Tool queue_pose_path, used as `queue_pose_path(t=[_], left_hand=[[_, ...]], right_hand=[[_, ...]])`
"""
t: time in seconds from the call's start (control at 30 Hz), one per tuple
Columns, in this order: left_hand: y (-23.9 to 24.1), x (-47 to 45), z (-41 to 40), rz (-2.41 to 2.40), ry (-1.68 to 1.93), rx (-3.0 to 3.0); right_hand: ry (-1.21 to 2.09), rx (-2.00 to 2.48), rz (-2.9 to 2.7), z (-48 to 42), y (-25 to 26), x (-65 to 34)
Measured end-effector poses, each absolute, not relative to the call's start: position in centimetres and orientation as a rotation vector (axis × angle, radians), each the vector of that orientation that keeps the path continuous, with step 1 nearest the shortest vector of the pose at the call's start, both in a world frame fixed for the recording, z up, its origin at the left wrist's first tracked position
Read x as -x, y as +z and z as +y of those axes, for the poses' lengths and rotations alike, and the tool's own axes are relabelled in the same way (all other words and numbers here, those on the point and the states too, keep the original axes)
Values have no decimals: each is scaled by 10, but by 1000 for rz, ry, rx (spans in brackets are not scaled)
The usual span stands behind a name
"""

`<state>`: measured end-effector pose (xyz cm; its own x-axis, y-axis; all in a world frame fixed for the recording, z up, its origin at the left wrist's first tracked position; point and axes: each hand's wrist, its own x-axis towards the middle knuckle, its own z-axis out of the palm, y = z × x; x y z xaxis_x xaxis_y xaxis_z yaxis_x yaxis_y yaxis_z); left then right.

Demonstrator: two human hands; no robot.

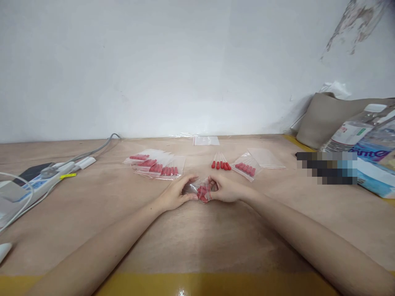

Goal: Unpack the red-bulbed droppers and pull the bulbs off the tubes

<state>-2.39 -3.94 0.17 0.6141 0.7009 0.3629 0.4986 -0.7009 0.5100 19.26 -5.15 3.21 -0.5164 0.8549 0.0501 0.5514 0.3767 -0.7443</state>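
Note:
Over the middle of the table, a clear zip bag (203, 191) with red-ended pieces inside is held between both hands. My left hand (178, 192) grips its left side, thumb below and fingers above. At the bag's right edge, by the red zip line, my right hand (226, 189) pinches the plastic. Just beyond the hands lie several loose droppers (217, 165) with red bulbs and thin clear stems, fanned out. A filled zip bag (246, 166) rests to their right, and a pile of filled bags (156, 166) lies to the left.
Flat bags (267, 158) lie at the back right, and another bag (206, 141) sits by the wall. A power strip (46, 181) with cables stands left. On the right are a plastic bottle (348, 133), a blue packet (373, 176) and a grey-brown container (317, 119).

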Motion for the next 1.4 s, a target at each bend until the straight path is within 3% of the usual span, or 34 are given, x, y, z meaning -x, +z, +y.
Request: queue_pose_path(t=[0.2, 0.4, 0.5, 0.87, 1.0, 1.1, 1.23, 1.4], left_hand=[[5, 23, -41, 989, 748, -2516], [4, 22, -41, 1016, 781, -2539], [4, 21, -42, 1006, 787, -2532], [5, 23, -42, 1058, 827, -2528], [5, 23, -43, 1089, 809, -2532], [5, 23, -43, 1097, 807, -2525], [5, 22, -43, 1097, 807, -2516], [5, 22, -42, 1097, 802, -2527]], right_hand=[[1313, 1114, -1956, -46, 27, -190], [862, 1222, -2183, -55, 47, -195], [805, 1201, -2318, -57, 46, -196], [1365, 1206, -1723, -32, 20, -210], [1620, 1162, -1287, -25, 20, -222], [1646, 1130, -1270, -20, 33, -241], [1339, 1155, -1332, -10, 58, -279], [466, 1229, -1397, 1, 47, -288]])
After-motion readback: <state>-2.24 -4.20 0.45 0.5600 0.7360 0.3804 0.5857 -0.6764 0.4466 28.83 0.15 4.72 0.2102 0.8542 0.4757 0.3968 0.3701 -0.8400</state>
